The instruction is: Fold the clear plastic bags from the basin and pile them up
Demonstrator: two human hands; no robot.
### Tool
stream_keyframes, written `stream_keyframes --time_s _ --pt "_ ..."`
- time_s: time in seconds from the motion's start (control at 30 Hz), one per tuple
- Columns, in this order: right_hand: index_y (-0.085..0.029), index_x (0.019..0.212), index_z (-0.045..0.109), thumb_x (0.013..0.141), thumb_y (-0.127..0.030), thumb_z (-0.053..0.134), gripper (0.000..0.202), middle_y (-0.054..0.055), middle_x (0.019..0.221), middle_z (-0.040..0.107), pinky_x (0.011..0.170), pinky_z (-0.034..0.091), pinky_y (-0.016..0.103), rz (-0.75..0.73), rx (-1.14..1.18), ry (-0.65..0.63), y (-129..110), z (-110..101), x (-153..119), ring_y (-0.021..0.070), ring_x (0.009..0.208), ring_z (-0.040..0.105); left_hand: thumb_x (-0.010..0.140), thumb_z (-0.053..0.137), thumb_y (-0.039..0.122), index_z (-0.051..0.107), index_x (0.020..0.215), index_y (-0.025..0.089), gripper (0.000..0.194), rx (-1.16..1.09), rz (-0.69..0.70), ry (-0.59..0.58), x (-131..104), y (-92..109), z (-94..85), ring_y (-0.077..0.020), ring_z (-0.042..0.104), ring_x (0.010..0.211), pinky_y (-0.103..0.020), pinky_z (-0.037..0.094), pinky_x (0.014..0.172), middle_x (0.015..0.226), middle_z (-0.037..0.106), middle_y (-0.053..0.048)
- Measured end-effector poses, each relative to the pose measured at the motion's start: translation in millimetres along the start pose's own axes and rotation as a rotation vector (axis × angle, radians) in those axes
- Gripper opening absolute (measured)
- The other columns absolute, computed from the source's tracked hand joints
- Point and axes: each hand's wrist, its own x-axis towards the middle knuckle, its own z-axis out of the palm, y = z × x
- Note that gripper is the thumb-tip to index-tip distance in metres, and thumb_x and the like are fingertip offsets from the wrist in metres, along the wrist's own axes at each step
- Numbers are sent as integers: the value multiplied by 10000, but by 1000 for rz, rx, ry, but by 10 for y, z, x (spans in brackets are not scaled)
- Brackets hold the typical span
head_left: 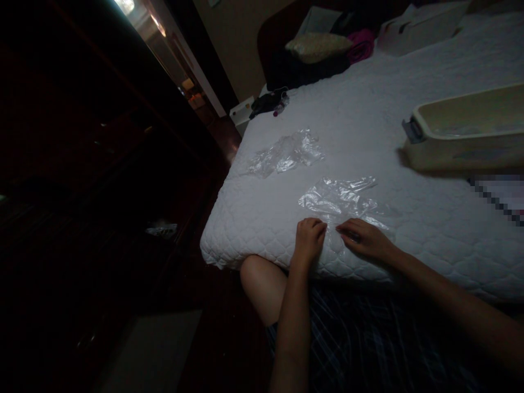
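A crumpled clear plastic bag lies near the front edge of the bed, its shiny folds spread away from me. At its near end, my left hand is closed with thumb and fingers pinched on the film. Just to the right, my right hand also pinches the plastic, fingertips pointing toward the left hand. A narrow gap separates the two hands. Farther back on the quilted cover rests a second crumpled clear plastic bag, untouched.
A cream plastic bin with a grey latch stands on the bed at right. Another white box, a pale cushion and a pink rolled cloth are at the back. Dark wooden furniture fills the left side.
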Motion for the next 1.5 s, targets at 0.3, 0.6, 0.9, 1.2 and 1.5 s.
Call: stream_keyframes --time_s 0.3,0.6,0.9,1.2,1.5 --pt "-191 1052 636 811 -176 517 269 80 933 643 760 525 352 -13 0 14 21 17 -6 202 856 613 885 605 240 670 969 199 114 -14 -23 5 5 16 2 -188 577 987 -345 454 883 1008 667 -37" --pt "-203 1057 637 856 -267 536 234 84 950 639 756 524 352 14 -9 8 39 32 -18 204 863 614 889 595 235 659 951 197 96 -5 -18 14 3 34 3 -192 579 988 -350 453 885 1011 664 -42" --pt "-206 1019 647 883 -299 521 207 84 919 648 751 520 343 23 -1 17 -11 3 2 204 849 622 896 582 236 655 942 199 94 -20 -20 -2 7 33 -8 -189 578 984 -355 449 890 1002 668 -38" --pt "-214 968 664 910 -311 470 224 79 914 658 774 513 346 57 3 14 -21 4 9 200 851 624 888 586 231 657 926 196 88 -19 -23 -2 12 60 -26 -182 574 986 -348 438 897 1000 665 -35" --pt "-214 825 640 914 -340 447 247 62 791 636 685 498 336 105 0 15 -14 -9 31 187 734 599 884 595 282 656 846 198 110 21 -85 31 41 111 39 -182 565 948 -350 429 881 963 662 -29"
